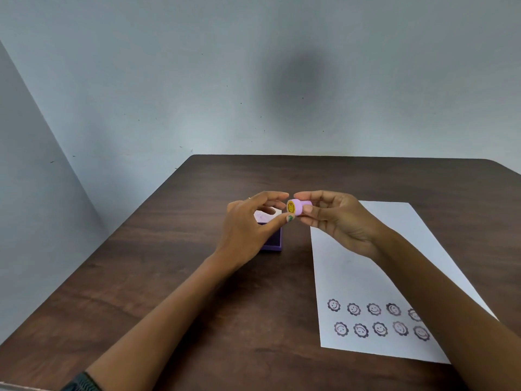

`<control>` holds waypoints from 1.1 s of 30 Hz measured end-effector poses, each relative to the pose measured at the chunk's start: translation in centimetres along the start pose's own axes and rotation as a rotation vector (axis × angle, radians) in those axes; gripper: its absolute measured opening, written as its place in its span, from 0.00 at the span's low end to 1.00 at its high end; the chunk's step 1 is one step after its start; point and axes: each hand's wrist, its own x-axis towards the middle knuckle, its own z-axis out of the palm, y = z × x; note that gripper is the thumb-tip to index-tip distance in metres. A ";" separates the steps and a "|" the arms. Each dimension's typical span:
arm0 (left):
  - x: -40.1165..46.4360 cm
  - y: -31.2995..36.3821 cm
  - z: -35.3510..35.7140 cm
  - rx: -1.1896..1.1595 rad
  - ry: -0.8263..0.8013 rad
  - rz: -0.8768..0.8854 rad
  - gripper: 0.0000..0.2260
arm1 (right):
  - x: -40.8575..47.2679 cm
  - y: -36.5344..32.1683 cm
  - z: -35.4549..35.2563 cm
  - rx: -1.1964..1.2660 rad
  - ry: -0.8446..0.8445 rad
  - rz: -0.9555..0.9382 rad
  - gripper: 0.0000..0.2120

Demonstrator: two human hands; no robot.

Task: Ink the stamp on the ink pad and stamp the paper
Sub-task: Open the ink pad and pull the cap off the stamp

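A small pink round stamp (297, 206) with a yellow smiley end lies sideways in the air above the table, pinched in my right hand (335, 218). My left hand (251, 227) hovers just to its left, fingertips spread around the yellow end, touching or nearly touching it. Below my left hand sits a purple ink pad (273, 241), lid open, partly hidden by the fingers. To the right lies a white paper (352, 272) with two rows of several flower-smiley prints (375, 318) near its front edge; my right forearm covers part of it.
All of this rests on a dark brown wooden table (169, 277) pushed against a pale grey wall. The table's left edge runs diagonally toward the near left corner.
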 end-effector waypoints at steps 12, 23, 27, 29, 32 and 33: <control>-0.3 1.1 0.3 -0.051 0.079 -0.003 0.13 | 0.0 0.4 0.0 0.047 -0.036 -0.027 0.11; 0.1 1.5 0.1 -0.246 0.104 -0.156 0.13 | -0.1 0.4 0.9 -0.126 0.031 -0.219 0.12; 0.1 1.6 0.4 -0.384 0.153 -0.252 0.13 | -0.1 0.2 1.1 -0.199 0.087 -0.312 0.14; 0.2 1.6 0.4 -0.420 0.171 -0.273 0.13 | 0.0 0.1 1.1 -0.146 0.090 -0.313 0.13; 0.3 1.4 0.3 -0.435 0.204 -0.286 0.11 | 0.0 0.0 0.6 0.083 0.020 -0.224 0.12; 0.3 1.2 0.2 -0.398 0.205 -0.280 0.11 | 0.0 -0.1 0.4 0.172 -0.010 -0.183 0.12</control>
